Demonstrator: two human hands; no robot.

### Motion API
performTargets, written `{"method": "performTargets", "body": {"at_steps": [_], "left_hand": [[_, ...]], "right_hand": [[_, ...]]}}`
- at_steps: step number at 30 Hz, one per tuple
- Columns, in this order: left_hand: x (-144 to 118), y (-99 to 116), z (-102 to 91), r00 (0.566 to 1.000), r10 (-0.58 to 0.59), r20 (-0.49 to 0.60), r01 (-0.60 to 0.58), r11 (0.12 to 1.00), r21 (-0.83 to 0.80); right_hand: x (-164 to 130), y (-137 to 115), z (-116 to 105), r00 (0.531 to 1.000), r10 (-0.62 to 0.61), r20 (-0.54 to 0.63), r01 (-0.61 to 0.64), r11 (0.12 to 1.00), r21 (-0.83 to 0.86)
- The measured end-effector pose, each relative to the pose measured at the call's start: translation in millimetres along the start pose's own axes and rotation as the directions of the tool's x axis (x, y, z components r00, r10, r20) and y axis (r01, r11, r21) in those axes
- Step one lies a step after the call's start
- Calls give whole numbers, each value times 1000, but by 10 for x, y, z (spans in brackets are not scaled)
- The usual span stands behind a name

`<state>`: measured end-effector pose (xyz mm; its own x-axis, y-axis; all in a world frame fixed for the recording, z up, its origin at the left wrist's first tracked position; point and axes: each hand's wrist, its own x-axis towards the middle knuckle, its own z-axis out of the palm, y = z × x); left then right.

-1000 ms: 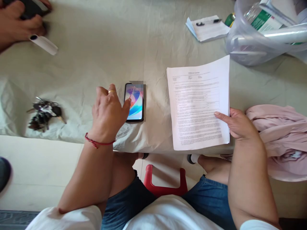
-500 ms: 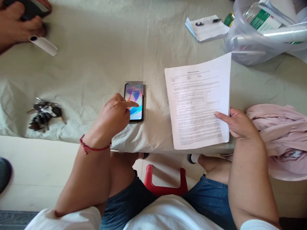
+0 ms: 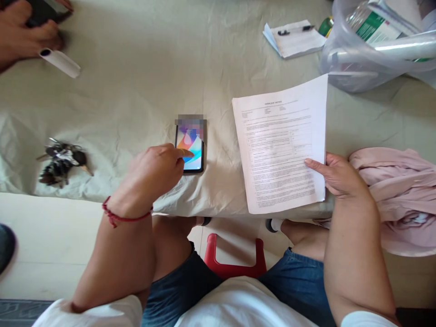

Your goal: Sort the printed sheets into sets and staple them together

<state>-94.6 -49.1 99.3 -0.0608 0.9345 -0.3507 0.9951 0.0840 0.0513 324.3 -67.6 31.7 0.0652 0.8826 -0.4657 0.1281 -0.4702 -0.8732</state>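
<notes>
Tapping phone (image 3: 192, 152) screen near tabletop's front edge, your left hand (image 3: 155, 170) curled, forefinger out; your right hand (image 3: 335, 175) gripped printed sheets (image 3: 281, 145) by right edge.

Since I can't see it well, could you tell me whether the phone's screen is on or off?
On: the black smartphone shows a bright, colourful wallpaper under the left hand forefinger.
</notes>
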Motion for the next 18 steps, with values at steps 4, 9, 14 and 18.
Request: {"method": "performTargets", "body": {"at_steps": [4, 9, 14, 18], "left_hand": [[1, -93, 24, 997, 72, 20, -73, 996, 45], [0, -89, 98, 991, 133, -23, -132, 991, 19], [19, -66, 36, 999, -37, -34, 39, 997, 71], [1, -89, -68, 933, -265, -242, 266, 963, -29]], "right_hand": [[8, 4, -7, 1000, -3, -1, 3, 1000, -8], [0, -20, 4, 1000, 4, 6, -4, 1000, -19], [-7, -21, 4, 1000, 6, 17, -6, 1000, -17], [4, -6, -4, 1000, 9, 17, -9, 1000, -12]]}}
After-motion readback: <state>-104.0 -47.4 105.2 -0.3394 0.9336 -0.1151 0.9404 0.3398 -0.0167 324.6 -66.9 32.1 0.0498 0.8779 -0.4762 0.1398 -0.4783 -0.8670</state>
